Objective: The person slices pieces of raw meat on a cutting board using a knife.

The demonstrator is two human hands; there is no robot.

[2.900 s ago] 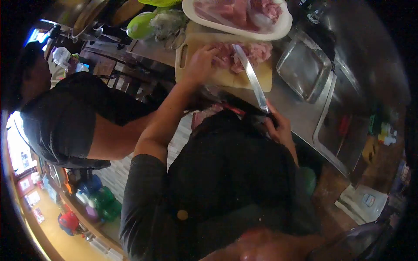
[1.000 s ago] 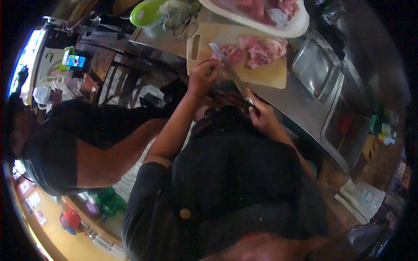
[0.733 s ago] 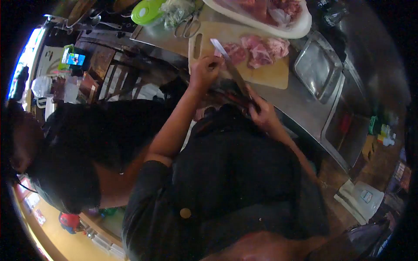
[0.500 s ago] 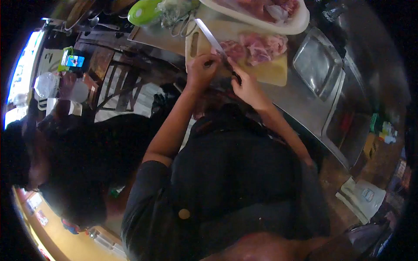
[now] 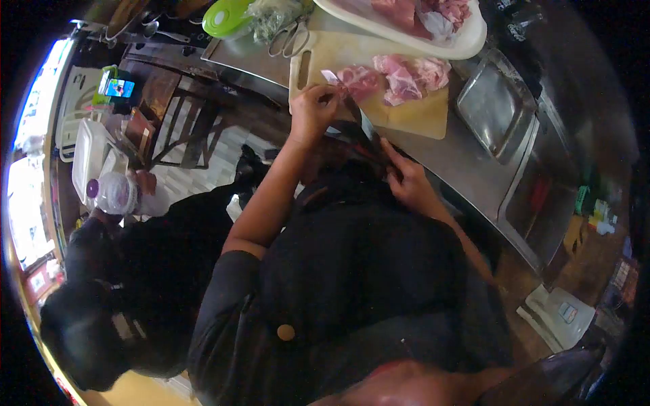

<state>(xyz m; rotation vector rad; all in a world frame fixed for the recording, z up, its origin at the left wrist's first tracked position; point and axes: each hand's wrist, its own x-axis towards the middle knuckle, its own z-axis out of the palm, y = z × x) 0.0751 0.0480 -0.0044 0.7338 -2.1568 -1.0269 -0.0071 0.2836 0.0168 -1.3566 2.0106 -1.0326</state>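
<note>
My right hand is closed round the handle of a knife. Its blade points up and left, past my left hand to the cutting board. Beside the blade, my left hand pinches the near-left edge of a piece of raw meat; the exact contact at the fingertips is partly hidden. More raw meat lies just right of that piece. Both rest on a pale yellowish cutting board with a handle slot at its left end.
A white tub of raw meat stands behind the board. Scissors, a plastic bag and a green container lie back left. A metal tray is at right. At left, a person in black is near a chair.
My right hand has drawn the knife back toward my body, down and right. My left hand stays almost in place. The person at left has shifted, and a clear container has come down nearby.
</note>
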